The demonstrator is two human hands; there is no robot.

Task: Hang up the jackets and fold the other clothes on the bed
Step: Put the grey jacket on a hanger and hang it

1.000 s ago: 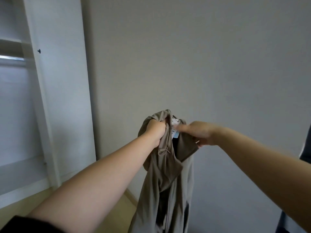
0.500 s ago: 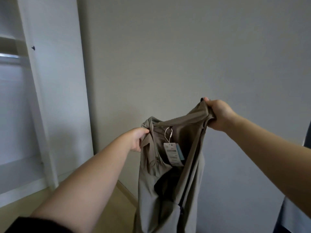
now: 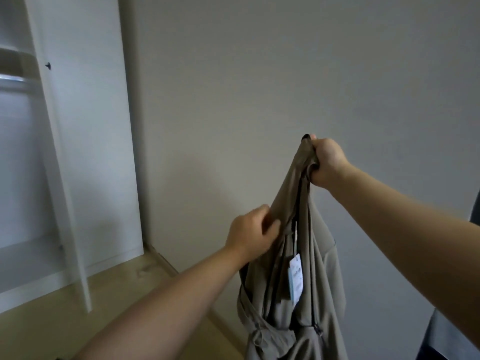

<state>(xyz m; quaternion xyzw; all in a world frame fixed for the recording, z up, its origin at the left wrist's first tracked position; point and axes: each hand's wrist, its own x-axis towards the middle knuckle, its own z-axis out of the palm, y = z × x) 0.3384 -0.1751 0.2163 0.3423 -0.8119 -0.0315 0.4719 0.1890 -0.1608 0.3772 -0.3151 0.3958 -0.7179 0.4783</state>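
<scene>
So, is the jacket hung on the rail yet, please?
No: the right hand holds the jacket up; the left hand pinches it.

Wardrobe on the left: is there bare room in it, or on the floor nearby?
Yes: the wardrobe shows bare space under its rail, and bare floor runs between its base and the wall. It is crowded at the jacket, held by left hand and right hand.

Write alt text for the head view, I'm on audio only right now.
The right hand grips the top of a khaki jacket and holds it up before a plain wall, while the left hand pinches its fabric lower down. A white tag hangs inside; an open white wardrobe stands at left.
</scene>
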